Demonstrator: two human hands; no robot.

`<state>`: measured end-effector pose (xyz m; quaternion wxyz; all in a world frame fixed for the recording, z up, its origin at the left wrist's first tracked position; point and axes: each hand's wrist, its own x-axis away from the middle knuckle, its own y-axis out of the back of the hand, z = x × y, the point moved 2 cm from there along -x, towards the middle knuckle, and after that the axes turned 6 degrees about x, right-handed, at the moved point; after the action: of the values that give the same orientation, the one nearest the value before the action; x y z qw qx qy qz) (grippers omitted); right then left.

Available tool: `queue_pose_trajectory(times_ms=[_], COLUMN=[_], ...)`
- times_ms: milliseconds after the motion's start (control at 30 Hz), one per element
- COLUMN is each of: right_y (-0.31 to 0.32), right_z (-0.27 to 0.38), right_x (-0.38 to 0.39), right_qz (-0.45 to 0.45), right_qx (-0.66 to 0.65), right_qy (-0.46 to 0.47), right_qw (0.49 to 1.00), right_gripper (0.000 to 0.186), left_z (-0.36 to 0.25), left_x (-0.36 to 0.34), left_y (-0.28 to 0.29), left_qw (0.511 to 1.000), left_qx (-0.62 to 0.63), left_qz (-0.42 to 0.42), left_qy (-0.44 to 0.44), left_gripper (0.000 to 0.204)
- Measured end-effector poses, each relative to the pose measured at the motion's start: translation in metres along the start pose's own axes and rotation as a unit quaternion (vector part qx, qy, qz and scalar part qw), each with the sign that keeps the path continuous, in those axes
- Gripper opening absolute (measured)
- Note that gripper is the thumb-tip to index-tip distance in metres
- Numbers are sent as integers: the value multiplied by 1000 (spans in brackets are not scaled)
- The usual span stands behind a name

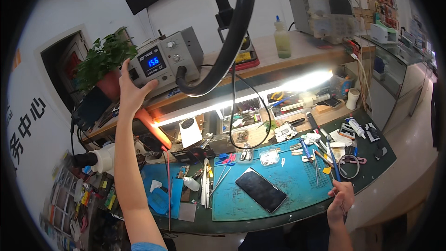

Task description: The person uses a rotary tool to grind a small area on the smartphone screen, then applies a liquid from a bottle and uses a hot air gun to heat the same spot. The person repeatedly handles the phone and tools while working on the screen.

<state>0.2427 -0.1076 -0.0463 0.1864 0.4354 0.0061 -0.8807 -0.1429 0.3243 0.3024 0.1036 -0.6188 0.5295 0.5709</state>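
Note:
My left hand [133, 90] is raised to the front of a grey hot air rework station [172, 56] with a lit blue display, on the shelf. Its thumb and forefinger are spread apart at the left side of the front panel. My right hand [341, 202] is closed over the front right edge of the bench, around a thin metal tool that looks like tweezers [344, 210]. A dark-screened smartphone [261, 189] lies tilted on the blue work mat [227, 209], between my two arms and touched by neither hand.
The station's thick black hose [223, 62] arches across the upper view. A bright tube lamp [297, 83] runs under the shelf. A potted plant [104, 58] stands left of the station. Tools, a magnifying ring [349, 166] and a white bottle [191, 183] lie around the mat.

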Motion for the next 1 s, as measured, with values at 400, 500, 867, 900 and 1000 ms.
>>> queue_pose_trajectory(times_ms=[400, 500, 867, 900, 1000], right_y=[-1, -2, 0, 1, 0], right_z=[4, 3, 1, 3, 28], right_x=[1, 0, 0, -1, -32], right_qz=[-3, -1, 19, 17, 2], right_qx=[13, 12, -32, -58, -43], right_qy=[6, 17, 9, -7, -66], right_qw=[1000, 1000, 999, 998, 997], right_gripper=[51, 50, 39, 36, 30], left_z=[1, -1, 3, 3, 0], left_x=[-2, -1, -2, 0, -3], left_y=[-4, -2, -4, -8, -3], left_qw=[1000, 1000, 1000, 1000, 1000], left_qx=[4, 12, 19, 13, 0], left_qz=[-1, 2, -1, -4, -14], left_qy=[2, 7, -6, -10, -23], left_gripper=[118, 118, 117, 116, 115])
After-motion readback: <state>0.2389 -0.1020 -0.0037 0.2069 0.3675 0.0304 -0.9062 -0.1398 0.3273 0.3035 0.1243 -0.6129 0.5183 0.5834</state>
